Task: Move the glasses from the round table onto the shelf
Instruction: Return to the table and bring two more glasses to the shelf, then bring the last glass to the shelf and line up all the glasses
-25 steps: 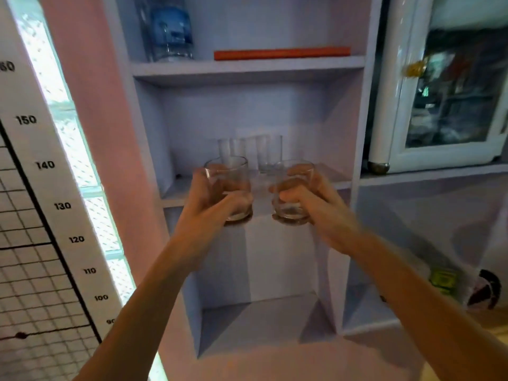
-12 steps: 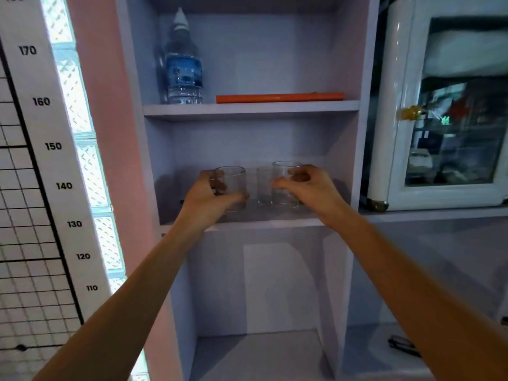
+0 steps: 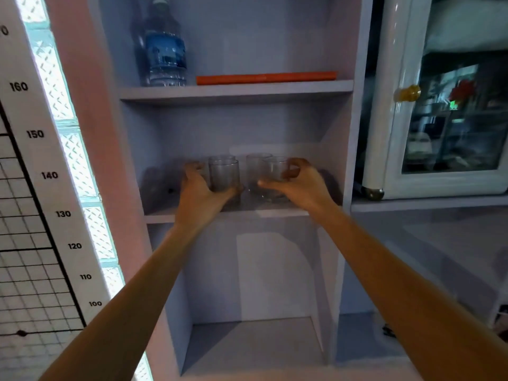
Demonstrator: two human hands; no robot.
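Left hand (image 3: 198, 194) grips left glass (image 3: 224, 176), right hand (image 3: 305, 186) right glass (image 3: 275, 177), both upright on shelf (image 3: 277, 213).

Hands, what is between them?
In the head view, two glasses: the left glass in the left hand and the right glass in the right hand. Two more glasses stand behind them on the shelf.

Pale shelf (image 3: 277, 213), four clear glasses (image 3: 224, 176) standing
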